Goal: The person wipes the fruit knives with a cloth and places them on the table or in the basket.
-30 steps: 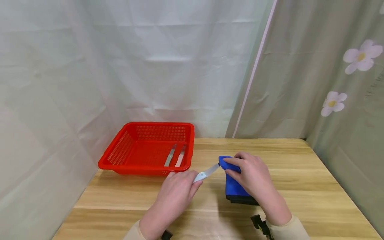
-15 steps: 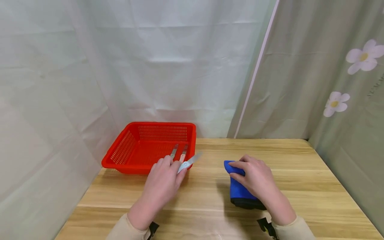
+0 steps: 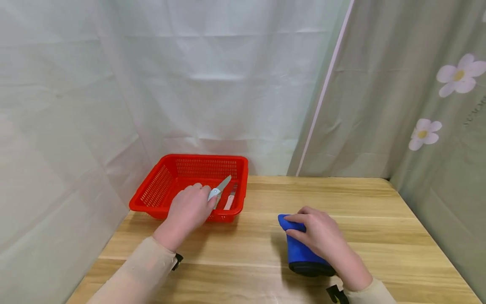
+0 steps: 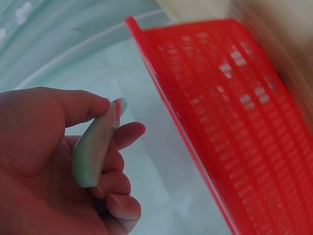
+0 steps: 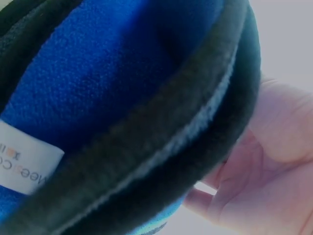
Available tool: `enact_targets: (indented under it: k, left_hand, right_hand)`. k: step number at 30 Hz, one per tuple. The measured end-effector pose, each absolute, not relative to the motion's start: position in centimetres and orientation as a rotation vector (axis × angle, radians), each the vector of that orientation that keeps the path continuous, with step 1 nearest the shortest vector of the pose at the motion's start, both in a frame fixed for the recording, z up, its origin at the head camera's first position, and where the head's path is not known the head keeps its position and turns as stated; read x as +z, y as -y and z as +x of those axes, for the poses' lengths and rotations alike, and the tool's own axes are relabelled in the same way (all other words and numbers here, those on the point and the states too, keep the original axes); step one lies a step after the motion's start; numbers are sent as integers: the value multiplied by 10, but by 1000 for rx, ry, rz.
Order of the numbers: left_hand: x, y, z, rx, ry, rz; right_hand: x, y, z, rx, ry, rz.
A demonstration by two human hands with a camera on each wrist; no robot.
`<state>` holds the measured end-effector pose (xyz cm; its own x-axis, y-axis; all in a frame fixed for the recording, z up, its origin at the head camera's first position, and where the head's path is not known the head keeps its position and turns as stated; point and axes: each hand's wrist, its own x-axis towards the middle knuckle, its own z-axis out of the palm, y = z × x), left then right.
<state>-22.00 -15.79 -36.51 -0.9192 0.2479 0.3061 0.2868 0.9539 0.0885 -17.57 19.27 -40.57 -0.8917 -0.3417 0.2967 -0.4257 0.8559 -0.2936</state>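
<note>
My left hand (image 3: 191,207) grips a knife (image 3: 219,188) by its pale blue handle, over the near rim of a red plastic basket (image 3: 152,209). The blade points up and to the right, above the basket's inside. In the left wrist view the handle (image 4: 93,149) lies between thumb and curled fingers, beside the basket's slotted wall (image 4: 215,112). My right hand (image 3: 320,232) pinches the top of a folded blue cloth (image 3: 303,251) with black edging, held above the table. A white label (image 5: 27,159) on the cloth shows in the right wrist view.
Inside the basket's right side lies a pink-handled knife (image 3: 229,202); another beside it is mostly hidden by the held knife and my hand. The wooden table (image 3: 372,219) ends at a hanging pale curtain (image 3: 228,105) behind and at both sides.
My left hand has carried the knife away from the cloth, leftward and forward to above the basket. The right hand keeps its pinch on the cloth and has shifted slightly down.
</note>
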Motion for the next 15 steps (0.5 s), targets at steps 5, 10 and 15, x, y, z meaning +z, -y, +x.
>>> enact_targets:
  k: [5, 10, 15]
  left_hand:
    - [-365, 169, -240, -150, 2909, -317]
    - [-365, 173, -258, -157, 3045, -219]
    - [-371, 172, -273, -168, 3175, -139]
  right_hand:
    - [-408, -187, -177, 556, 2818, 584]
    - [-411, -180, -178, 575, 2853, 592]
    - [-415, -173, -176, 561, 2899, 573]
